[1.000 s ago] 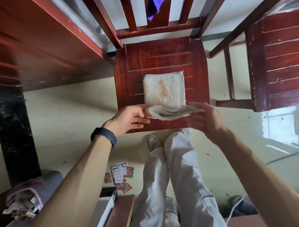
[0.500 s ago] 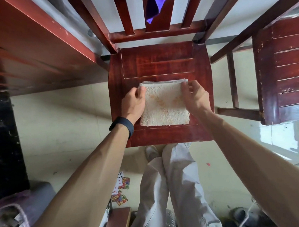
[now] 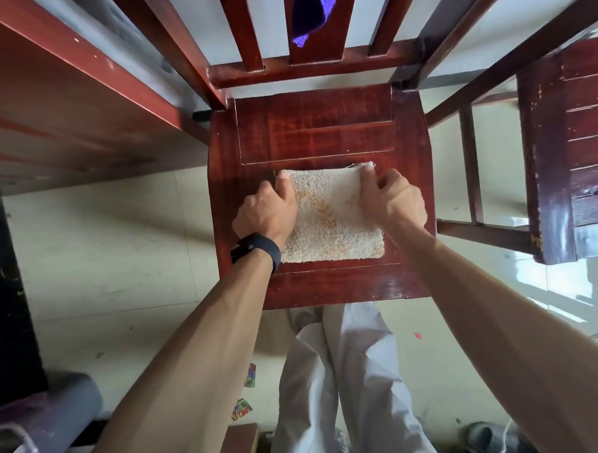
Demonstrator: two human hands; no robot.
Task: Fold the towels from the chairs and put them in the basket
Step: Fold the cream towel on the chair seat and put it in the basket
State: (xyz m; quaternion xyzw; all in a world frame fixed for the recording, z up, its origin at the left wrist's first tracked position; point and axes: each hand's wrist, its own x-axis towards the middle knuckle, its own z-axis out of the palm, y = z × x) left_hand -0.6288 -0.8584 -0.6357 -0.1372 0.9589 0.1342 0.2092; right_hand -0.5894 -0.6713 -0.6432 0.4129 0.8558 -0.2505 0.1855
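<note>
While the person bends over the chair (image 3: 313, 123), a folded towel (image 3: 332, 231), cream with faint orange marks, lies flat on the seat, nearer its front edge than its back. Both bare arms reach down to it. The left grip (image 3: 264, 212), with a black band (image 3: 257, 250) at the wrist, has its fingers curled and pinches the towel's far left corner. The right grip (image 3: 392, 201) is curled the same way and pinches the far right corner. The heels of both rest on the towel's side edges.

A purple cloth (image 3: 307, 13) hangs over the chair's slatted back. A second chair (image 3: 568, 146) stands to the right, well apart from the towel, and a red-brown table (image 3: 62, 99) runs along the left. On the pale floor (image 3: 120, 251), a few cards (image 3: 242, 408) lie beside the person's light trousers (image 3: 348, 378).
</note>
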